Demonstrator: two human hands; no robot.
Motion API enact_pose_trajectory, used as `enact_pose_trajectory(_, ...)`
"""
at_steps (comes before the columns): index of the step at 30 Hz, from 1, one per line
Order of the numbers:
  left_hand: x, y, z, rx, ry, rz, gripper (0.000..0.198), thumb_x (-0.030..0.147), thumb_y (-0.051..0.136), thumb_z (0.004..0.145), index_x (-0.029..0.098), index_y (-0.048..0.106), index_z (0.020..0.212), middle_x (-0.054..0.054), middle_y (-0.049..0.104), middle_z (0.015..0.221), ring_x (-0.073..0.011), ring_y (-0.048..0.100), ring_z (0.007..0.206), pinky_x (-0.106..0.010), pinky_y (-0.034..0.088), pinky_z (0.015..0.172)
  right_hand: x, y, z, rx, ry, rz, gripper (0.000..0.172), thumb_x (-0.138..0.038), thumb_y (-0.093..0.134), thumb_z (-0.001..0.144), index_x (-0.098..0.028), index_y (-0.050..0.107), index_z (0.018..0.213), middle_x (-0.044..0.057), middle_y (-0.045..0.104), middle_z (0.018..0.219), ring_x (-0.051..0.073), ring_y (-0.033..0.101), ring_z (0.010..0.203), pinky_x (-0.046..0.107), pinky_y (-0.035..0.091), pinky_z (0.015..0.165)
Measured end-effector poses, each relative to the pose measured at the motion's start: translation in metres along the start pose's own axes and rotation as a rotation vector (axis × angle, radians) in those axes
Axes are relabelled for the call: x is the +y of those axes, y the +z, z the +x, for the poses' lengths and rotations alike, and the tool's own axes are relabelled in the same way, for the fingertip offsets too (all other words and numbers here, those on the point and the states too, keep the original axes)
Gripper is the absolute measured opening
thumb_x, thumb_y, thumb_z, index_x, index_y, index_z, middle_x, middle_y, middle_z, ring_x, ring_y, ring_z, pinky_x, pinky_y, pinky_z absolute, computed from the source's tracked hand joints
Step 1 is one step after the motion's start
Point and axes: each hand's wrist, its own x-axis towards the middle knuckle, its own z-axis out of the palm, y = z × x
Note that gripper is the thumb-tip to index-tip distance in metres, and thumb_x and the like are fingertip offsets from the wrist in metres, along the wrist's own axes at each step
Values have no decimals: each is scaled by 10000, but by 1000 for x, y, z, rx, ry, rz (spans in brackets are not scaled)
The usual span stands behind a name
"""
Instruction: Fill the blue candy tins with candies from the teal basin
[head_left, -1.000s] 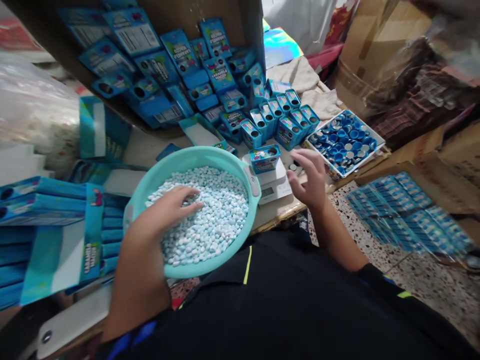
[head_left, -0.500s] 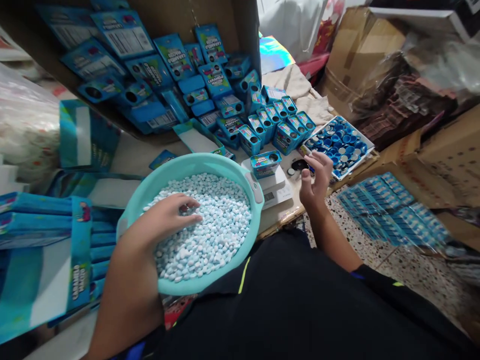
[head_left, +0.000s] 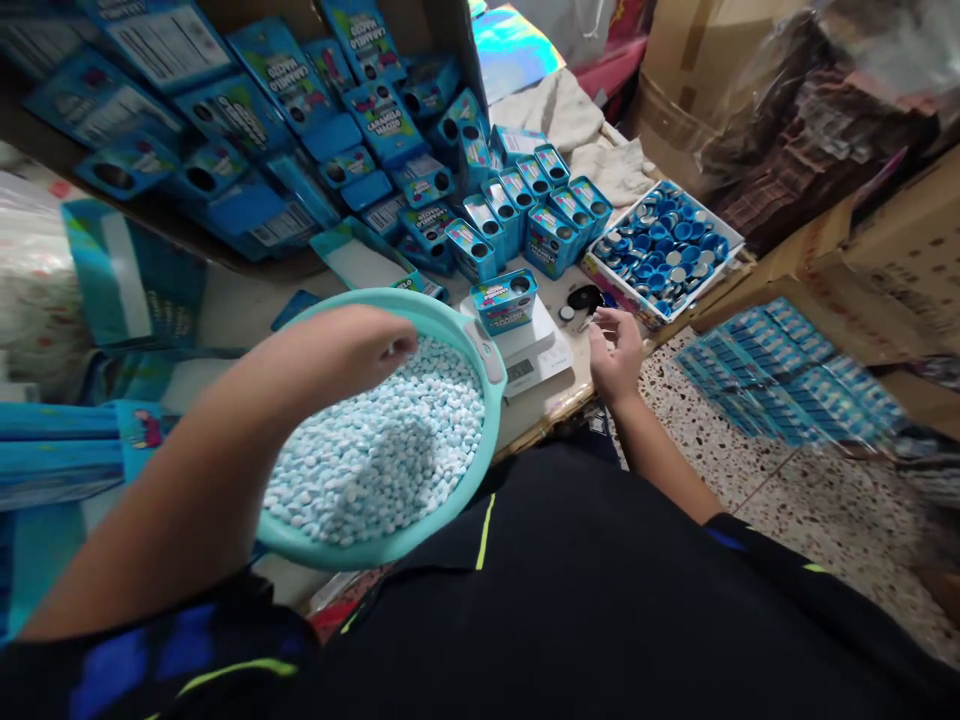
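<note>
A teal plastic basin (head_left: 491,365) full of small white and pale-blue candies (head_left: 390,450) sits at the table's near edge. My left hand (head_left: 360,345) is lifted just above the candies, fingers pinched closed on some of them. A small blue tin (head_left: 504,300) with a round hole in its top stands on a white kitchen scale (head_left: 536,355) right of the basin. My right hand (head_left: 616,350) hovers palm-up beside the scale, fingers loosely curled; whether it holds anything I cannot make out.
Several more blue tins (head_left: 525,215) stand behind the scale. A white tray of blue and silver caps (head_left: 664,250) lies to the right. A tipped cardboard box holds blue packets (head_left: 285,100). Flat blue cartons (head_left: 60,450) are stacked left; wrapped blue packs (head_left: 787,365) lie on the floor.
My left hand has risen out of the candies with its fingers closed. My right hand has pulled back from the cap tray toward the scale.
</note>
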Motion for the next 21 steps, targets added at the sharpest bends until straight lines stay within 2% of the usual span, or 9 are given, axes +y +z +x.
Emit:
enact_pose_trajectory(3,27,-33,33,203,163,94,269,271,544,958,187,790,1031,-74,794,997,-186,657,842,-307,426,730,-2,-1,-1,4,-24,14,202,-320,593,973,-256,675,1146,74,712,1046,234,707,930,428,626,814)
enact_pose_trajectory(6,49,-44,61,356,278,132,277,300,540,973,209,800,1004,-62,796,1022,-210,711,936,-334,479,820,-3,0,-2,11,-17,21,200,-321,589,978,-249,681,1141,78,719,1035,235,708,928,424,625,814)
enact_pose_trajectory(8,56,-43,75,367,340,153,284,300,532,976,218,804,968,-49,789,981,-212,730,944,-349,499,869,-3,0,-2,5,-11,23,193,-325,591,978,-245,690,1123,79,728,1023,233,709,911,420,624,803)
enact_pose_trajectory(12,60,-38,93,348,401,124,286,340,553,988,228,813,1029,-56,794,989,-220,745,950,-361,522,887,-3,2,-1,-9,-4,47,163,-328,599,966,-250,706,1062,69,742,971,231,705,852,429,623,783)
enact_pose_trajectory(17,55,-40,96,320,345,98,348,438,606,999,221,794,1196,-96,807,1045,-242,750,939,-387,534,886,-5,3,1,-13,6,76,172,-331,595,964,-249,716,1056,60,745,935,225,699,822,414,616,758)
enact_pose_trajectory(21,43,-44,72,376,223,122,360,442,555,1030,229,784,1210,-110,801,1137,-252,752,985,-379,545,887,-7,2,0,-34,-14,78,148,-311,591,970,-250,717,1016,55,749,927,224,690,824,409,609,770)
